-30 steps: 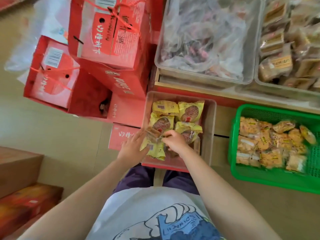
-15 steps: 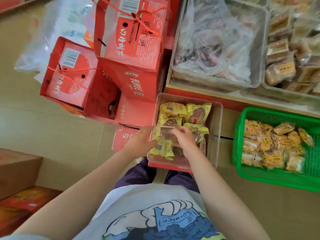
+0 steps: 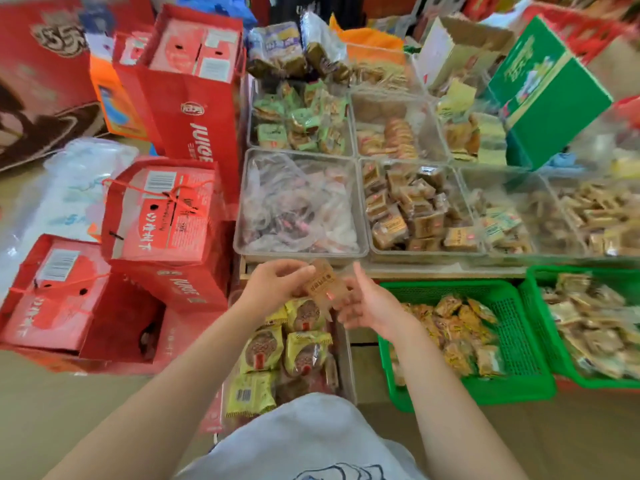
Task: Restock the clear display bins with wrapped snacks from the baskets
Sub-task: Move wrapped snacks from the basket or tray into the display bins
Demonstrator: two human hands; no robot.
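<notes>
A brown wrapped snack (image 3: 325, 285) is held up between my two hands, just in front of the shelf edge. My left hand (image 3: 277, 284) pinches its upper left corner. My right hand (image 3: 370, 303) grips its lower right side with the thumb raised. Below my hands a clear bin (image 3: 347, 358) on the floor holds yellow wrapped snacks (image 3: 304, 351). On the shelf beyond, a clear display bin (image 3: 367, 216) holds matching brown square snacks (image 3: 412, 213). To my right stands a green basket (image 3: 450, 287) with orange-yellow wrapped snacks (image 3: 460, 327).
A second green basket (image 3: 535, 299) of pale packs stands at far right. A clear bin (image 3: 239, 216) holds a plastic bag of candies; more filled bins sit behind. Red juice cartons (image 3: 166, 216) are stacked at left, and a green box (image 3: 547, 95) leans at the back right.
Both hands rose out of the floor bin with the brown snack, toward the shelf. My view tilted up, showing more display bins and a second basket.
</notes>
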